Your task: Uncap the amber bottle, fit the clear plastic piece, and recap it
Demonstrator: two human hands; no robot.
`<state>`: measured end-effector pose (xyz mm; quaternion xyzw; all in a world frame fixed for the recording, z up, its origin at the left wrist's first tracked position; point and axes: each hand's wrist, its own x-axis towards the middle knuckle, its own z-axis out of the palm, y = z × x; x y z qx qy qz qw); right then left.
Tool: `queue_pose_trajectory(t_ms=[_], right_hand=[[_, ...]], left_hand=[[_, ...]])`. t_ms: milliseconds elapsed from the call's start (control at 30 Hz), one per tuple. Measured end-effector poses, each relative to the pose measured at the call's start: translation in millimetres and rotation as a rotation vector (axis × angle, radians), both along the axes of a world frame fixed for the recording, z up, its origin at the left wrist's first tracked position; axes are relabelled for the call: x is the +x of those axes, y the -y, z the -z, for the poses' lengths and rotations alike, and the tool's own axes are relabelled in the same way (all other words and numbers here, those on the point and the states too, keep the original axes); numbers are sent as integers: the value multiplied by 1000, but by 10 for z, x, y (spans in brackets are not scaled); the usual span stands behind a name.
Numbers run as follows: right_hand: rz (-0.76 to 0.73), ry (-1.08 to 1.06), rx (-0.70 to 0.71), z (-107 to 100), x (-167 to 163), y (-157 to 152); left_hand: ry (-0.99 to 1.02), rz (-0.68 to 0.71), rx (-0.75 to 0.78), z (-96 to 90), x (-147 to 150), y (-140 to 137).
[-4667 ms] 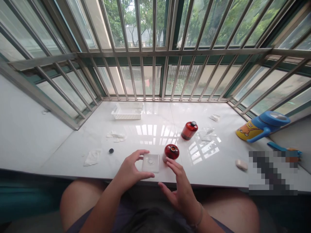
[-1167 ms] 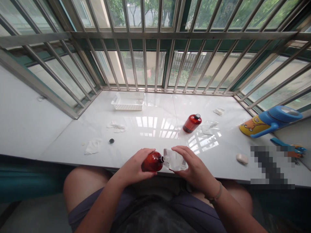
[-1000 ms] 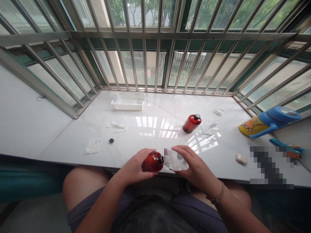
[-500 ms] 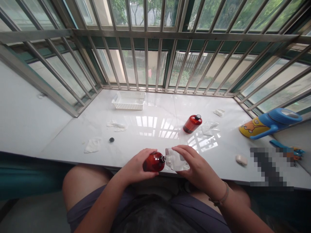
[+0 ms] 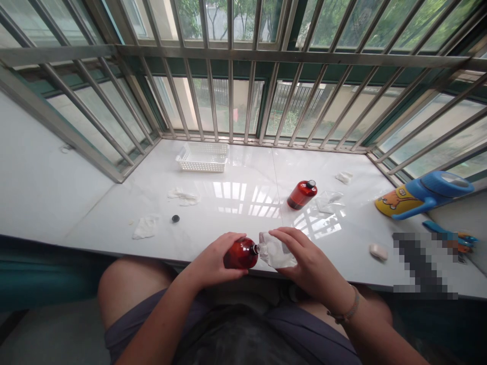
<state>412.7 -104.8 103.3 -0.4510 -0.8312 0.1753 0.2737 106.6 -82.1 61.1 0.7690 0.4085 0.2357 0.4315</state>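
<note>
My left hand (image 5: 218,258) is wrapped round a reddish-brown bottle (image 5: 242,253), which has no cap and is tilted with its neck to the right. A clear, square-sided bottle (image 5: 277,252) lies tipped in my right hand (image 5: 300,253), its mouth turned left and meeting the brown bottle's neck. Whether liquid passes between the two mouths is too small to make out. Both bottles are held over the counter's front edge. A small black cap (image 5: 175,218) rests on the counter to the left.
A second reddish-brown bottle (image 5: 302,195) with a black cap stands beyond my hands, beside a clear plastic wrapper (image 5: 329,202). Crumpled tissues (image 5: 145,227) and a white basket (image 5: 203,158) are at left. A blue-and-yellow flask (image 5: 422,195) and a pale bar-shaped object (image 5: 378,251) are at right.
</note>
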Motion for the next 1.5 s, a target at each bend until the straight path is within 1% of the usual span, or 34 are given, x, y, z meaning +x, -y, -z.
queue_pose_trajectory(t_ms=[367,800,1133,1500], right_hand=[[-20,17,-20,3,-18,7],[-17,23,10,-26,-30,-3],[-26,57,4,-17,-9,-2],[-23,69,45,-54,-13,3]], left_hand=[[9,1,5,21,3,-3],[37,-9,1,1,9,1],[53,3,-17,60,0,-23],[47,-2,-23,78,-4,-38]])
